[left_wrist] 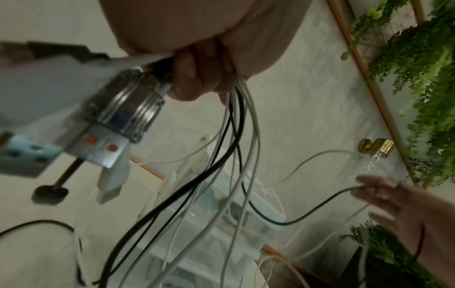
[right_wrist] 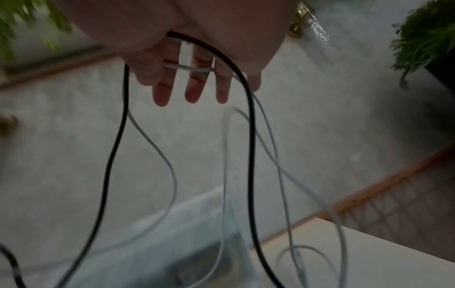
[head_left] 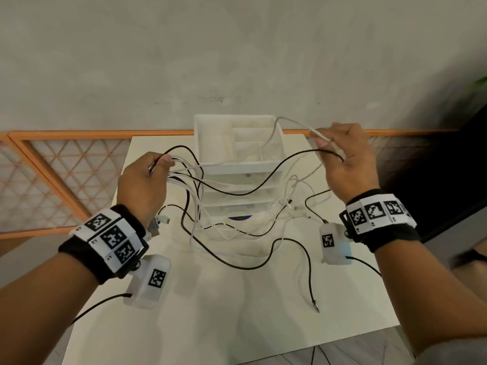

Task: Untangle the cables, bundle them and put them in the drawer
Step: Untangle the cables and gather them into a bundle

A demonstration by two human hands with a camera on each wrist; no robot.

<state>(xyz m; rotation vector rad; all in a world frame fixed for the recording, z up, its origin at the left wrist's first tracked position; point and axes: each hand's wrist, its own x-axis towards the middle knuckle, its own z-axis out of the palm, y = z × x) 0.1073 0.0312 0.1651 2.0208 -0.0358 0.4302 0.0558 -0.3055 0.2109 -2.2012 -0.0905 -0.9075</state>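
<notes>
My left hand (head_left: 164, 164) is raised over the table and grips a bunch of white and black cables (left_wrist: 236, 120). USB plugs (head_left: 158, 222) dangle below it. My right hand (head_left: 326, 143) is up at the right and pinches a white cable (head_left: 292, 122) between thumb and forefinger. A black cable (head_left: 245, 192) hangs over the right hand's fingers (right_wrist: 194, 89) and sags across to the left hand. The other cables trail down in a loose tangle (head_left: 237, 233) on the table in front of the white drawer unit (head_left: 279, 143).
The drawer unit stands at the back of the white table (head_left: 210, 312), with an open compartment tray on top. A black cable's free plug (head_left: 315, 305) lies front right. An orange lattice rail (head_left: 52, 180) runs behind; plants (left_wrist: 418, 78) and a gold tap (left_wrist: 376, 148) are on the wall.
</notes>
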